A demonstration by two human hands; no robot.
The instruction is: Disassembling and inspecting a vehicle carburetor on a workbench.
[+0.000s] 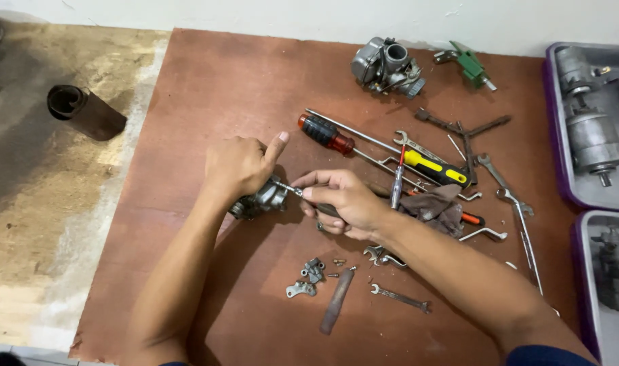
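My left hand (pixel 238 165) grips a small grey metal engine part (pixel 263 200) and holds it just above the brown board (pixel 208 88), thumb pointing up. My right hand (pixel 340 202) holds a screwdriver (pixel 290 189) by its handle; the shaft tip meets the metal part from the right. Most of the screwdriver's handle is hidden in my fist. Below the hands lie small grey brackets (pixel 308 278), a few loose screws (pixel 336 263) and a flat metal bar (pixel 336 300).
A carburettor (pixel 385 66) and a green tool (pixel 471 64) sit at the far edge. Screwdrivers (pixel 326 133), spanners (pixel 399 297), a cross wrench (pixel 464 130) and a rag (pixel 435 207) lie right of the hands. Purple-rimmed trays (pixel 552 129) hold metal parts. A dark roll (pixel 86 112) lies on the floor, left.
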